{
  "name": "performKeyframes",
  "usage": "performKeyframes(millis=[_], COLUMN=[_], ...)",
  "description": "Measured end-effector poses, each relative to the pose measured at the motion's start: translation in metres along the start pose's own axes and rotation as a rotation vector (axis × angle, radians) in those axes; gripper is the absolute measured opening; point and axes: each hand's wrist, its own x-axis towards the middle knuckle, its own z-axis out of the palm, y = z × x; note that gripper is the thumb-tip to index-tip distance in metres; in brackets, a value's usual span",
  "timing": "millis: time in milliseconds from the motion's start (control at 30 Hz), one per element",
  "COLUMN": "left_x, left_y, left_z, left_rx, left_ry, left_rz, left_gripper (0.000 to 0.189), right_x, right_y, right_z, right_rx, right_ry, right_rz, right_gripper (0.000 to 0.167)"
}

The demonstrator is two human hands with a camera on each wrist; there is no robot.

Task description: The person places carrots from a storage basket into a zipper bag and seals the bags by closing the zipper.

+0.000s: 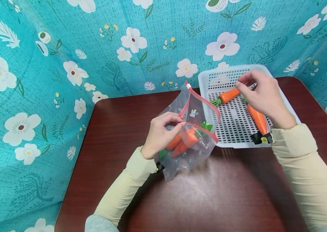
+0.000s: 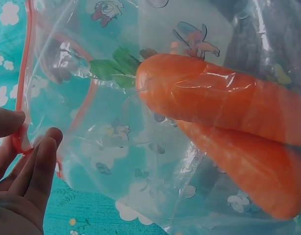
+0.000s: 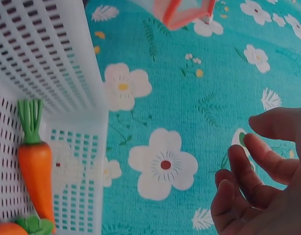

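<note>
My left hand point(image 1: 161, 132) pinches the red zip edge of a clear plastic bag point(image 1: 191, 161) between thumb and fingers. The bag's mouth gapes, its red rim point(image 2: 24, 63) looping apart beside the hand. Inside lie orange carrots point(image 1: 187, 143) with green tops, seen large through the plastic in the left wrist view. Above a pale plastic basket point(image 1: 205, 79) hovers my right hand point(image 1: 263, 93), its fingers loosely bent and holding nothing. One carrot point(image 1: 228, 96) lies in the basket near the back, and another carrot point(image 1: 257, 120) lies below the right hand, partly hidden by it.
The basket stands at the right back of a dark red-brown table point(image 1: 114, 129). A turquoise flowered cloth point(image 1: 94, 48) hangs behind the table and along its sides. The bag is close to the basket's left wall and overlaps it in the head view.
</note>
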Motion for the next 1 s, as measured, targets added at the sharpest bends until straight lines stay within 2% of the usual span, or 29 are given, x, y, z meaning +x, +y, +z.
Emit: performKeyframes(millis=[233,500,667,1000], left_x=[0.000,-0.001,-0.001,0.000], left_y=[0.001,0.001,0.001,-0.001], left_z=[-0.001,-0.001,-0.002,-0.001], left_rx=[0.003,0.002,0.000,0.001], left_ry=[-0.014,-0.032,-0.035,-0.043], left_rz=[-0.001,-0.012,-0.012,-0.011], left_gripper=[0.009,0.009,0.008,0.009], right_x=[0.003,0.008,0.011,0.015], right_y=[0.002,0.004,0.007,0.015], right_z=[-0.010,-0.013,-0.014,-0.015], right_rx=[-0.035,-0.076,-0.110,-0.168], right_ry=[0.012,-0.020,-0.064,-0.184], right_rz=[0.008,0.014,0.009,0.068], right_gripper=[0.032,0.034,0.037,0.047])
